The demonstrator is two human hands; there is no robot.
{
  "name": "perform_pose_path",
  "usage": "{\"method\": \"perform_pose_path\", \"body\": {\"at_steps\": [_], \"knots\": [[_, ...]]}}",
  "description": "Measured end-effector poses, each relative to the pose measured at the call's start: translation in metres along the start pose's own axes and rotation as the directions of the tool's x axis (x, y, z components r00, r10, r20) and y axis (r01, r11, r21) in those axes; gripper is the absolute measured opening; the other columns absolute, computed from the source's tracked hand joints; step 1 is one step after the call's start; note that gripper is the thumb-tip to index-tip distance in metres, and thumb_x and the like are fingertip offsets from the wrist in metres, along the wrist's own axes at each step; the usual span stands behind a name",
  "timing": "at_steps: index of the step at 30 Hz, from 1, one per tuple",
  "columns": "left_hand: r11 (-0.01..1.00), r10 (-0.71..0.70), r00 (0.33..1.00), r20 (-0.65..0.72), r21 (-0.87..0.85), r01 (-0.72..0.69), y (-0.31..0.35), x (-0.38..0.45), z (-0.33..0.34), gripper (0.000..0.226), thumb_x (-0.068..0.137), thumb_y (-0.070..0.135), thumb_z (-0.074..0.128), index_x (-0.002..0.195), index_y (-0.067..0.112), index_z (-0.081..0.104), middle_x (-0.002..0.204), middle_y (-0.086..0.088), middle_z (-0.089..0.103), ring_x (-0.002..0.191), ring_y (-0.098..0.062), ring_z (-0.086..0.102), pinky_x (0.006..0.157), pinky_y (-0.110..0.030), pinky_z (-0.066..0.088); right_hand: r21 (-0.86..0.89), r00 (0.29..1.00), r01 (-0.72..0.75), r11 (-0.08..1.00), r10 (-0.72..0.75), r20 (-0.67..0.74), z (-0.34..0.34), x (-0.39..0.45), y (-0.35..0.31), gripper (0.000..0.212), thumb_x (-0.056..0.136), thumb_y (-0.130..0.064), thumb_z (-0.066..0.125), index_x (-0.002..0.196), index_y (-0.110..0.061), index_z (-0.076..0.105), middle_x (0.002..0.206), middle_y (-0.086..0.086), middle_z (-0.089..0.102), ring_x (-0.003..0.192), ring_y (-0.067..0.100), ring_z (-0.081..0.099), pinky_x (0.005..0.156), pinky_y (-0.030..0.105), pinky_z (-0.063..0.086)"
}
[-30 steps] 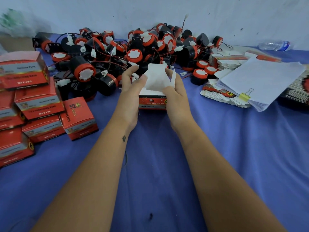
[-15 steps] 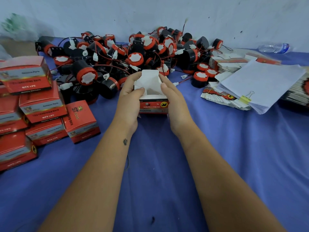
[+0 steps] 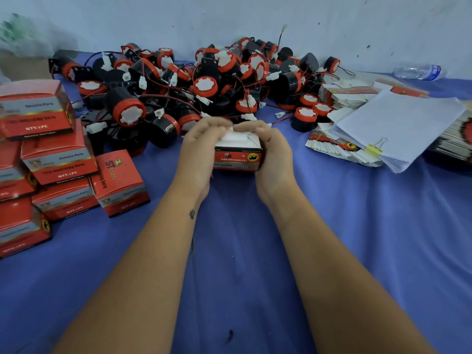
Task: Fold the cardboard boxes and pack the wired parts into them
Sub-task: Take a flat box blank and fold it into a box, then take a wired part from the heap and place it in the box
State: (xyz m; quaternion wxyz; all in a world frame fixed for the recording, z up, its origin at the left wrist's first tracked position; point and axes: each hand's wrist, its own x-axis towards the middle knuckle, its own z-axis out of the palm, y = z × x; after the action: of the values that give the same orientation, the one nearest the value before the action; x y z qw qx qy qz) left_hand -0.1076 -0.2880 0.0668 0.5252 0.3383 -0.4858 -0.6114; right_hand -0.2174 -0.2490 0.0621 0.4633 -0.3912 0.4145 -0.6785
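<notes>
Box (image 3: 237, 156) sits on the blue surface (image 3: 357, 226), just before the pile of wired parts (image 3: 204, 85). Left hand (image 3: 201, 149) and right hand (image 3: 274, 152) clasp its sides, fingers curled over the white top flaps.

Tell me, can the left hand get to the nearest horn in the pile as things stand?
Probably not yet. The left hand grips the box together with the right hand. Once freed, nothing blocks the nearest horn just beyond it.
</notes>
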Motion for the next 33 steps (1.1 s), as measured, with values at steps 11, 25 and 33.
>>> {"method": "perform_pose_path", "body": {"at_steps": [11,25,33], "knots": [[0.985,0.046,0.995,-0.085,0.172,-0.031,0.004,-0.002,0.004,0.033,0.090,-0.004,0.057,0.093,0.028,0.065,0.093,0.003,0.066,0.076,-0.009,0.064,0.053,-0.017,0.051,-0.149,0.982,-0.054,0.987,0.025,-0.188,0.007,0.002,-0.007,0.034,0.081,0.010,0.051,0.093,-0.020,0.063,0.105,0.011,0.064,0.081,0.022,0.062,0.055,0.026,0.053],[0.828,0.084,0.980,-0.181,0.560,0.032,-0.004,-0.004,-0.009,0.057,0.095,0.061,0.020,0.124,0.029,0.058,0.127,0.004,0.059,0.112,-0.019,0.054,0.087,-0.035,0.038,-0.739,0.941,0.027,0.674,-0.266,-0.208,0.004,-0.008,0.002,0.023,0.099,-0.041,0.037,0.096,-0.034,0.058,0.101,-0.006,0.054,0.088,-0.002,0.050,0.069,0.024,0.038],[0.983,-0.086,0.995,-0.040,-0.166,0.078,0.000,0.004,-0.013,0.048,0.102,0.024,0.049,0.148,0.019,0.037,0.131,-0.008,0.064,0.113,-0.028,0.066,0.090,-0.038,0.056,-0.365,0.952,0.215,0.906,-0.278,-0.130,0.009,-0.010,-0.003,0.025,0.085,0.004,0.051,0.092,-0.020,0.053,0.088,0.010,0.057,0.070,0.012,0.053,0.063,0.027,0.045]]}}
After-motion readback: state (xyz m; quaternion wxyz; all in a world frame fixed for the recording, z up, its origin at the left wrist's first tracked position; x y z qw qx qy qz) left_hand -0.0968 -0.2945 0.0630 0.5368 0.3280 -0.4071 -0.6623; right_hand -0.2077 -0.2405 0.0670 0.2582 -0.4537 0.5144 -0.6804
